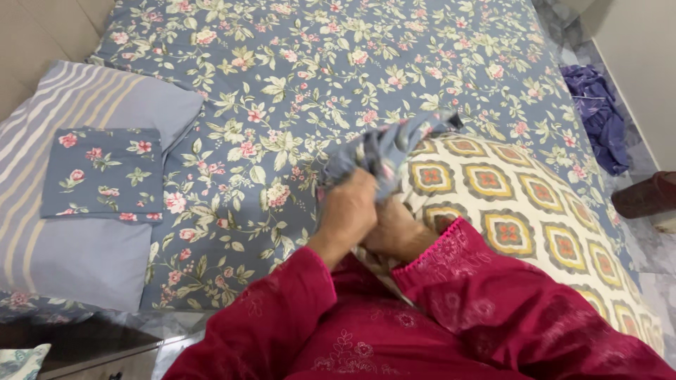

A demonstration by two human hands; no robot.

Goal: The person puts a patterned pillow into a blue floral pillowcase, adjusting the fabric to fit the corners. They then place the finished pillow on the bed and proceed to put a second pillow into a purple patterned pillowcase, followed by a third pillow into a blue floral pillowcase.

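Nearest: crimson embroidered sleeves [451, 309], both arms reaching forward over the bed.

Left hand [346, 211]: closed in a fist on a bunched floral pillowcase [384, 149], blue-grey with pink flowers.

Right hand [398, 232]: touching the left, just beneath it; fingers tucked under the gathered cloth, so whether they grip it cannot be told.

Pillow [521, 218]: cream with yellow and orange medallions, lying diagonally on the bed's right side; the pillowcase is bunched at its upper end.

Bedsheet [317, 77]: same floral print, spread flat across the bed.

Left side: striped grey pillow [84, 253], with a folded floral cloth [102, 172] lying on it.

Far right, on the floor: crumpled purple cloth [598, 116].
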